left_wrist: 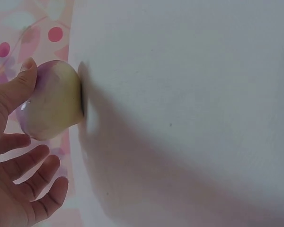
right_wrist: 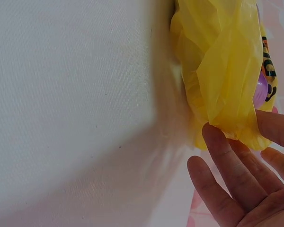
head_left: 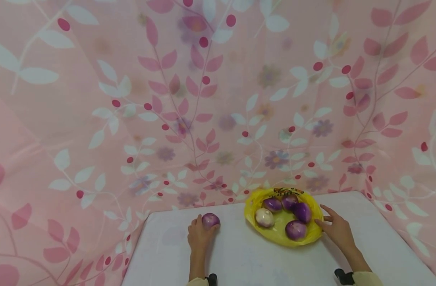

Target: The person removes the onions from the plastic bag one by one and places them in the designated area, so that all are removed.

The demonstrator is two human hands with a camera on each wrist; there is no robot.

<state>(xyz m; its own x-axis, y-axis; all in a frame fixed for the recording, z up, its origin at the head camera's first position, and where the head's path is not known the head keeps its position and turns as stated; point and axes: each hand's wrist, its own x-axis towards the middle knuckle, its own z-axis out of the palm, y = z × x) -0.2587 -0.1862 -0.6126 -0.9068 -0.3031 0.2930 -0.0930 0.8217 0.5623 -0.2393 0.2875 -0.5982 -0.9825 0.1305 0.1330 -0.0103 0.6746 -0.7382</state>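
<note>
A purple and cream turnip (head_left: 211, 221) sits on the white table at the left. My left hand (head_left: 200, 234) is around its near left side. In the left wrist view the thumb lies on the turnip (left_wrist: 52, 101) and the index fingertip meets its other side; the remaining fingers are loosely bent off it. To the right, a yellow plastic bag (head_left: 282, 237) with its mouth spread wide contains several turnips, one mostly white (head_left: 264, 217). My right hand (head_left: 337, 230) touches the bag's right rim with thumb and fingertips, the fingers spread and fairly straight.
The white-covered table (head_left: 239, 258) reaches back to a pink leaf-patterned cloth (head_left: 218, 119) that hangs behind it and at its sides. Dark straps (head_left: 344, 276) are on both wrists.
</note>
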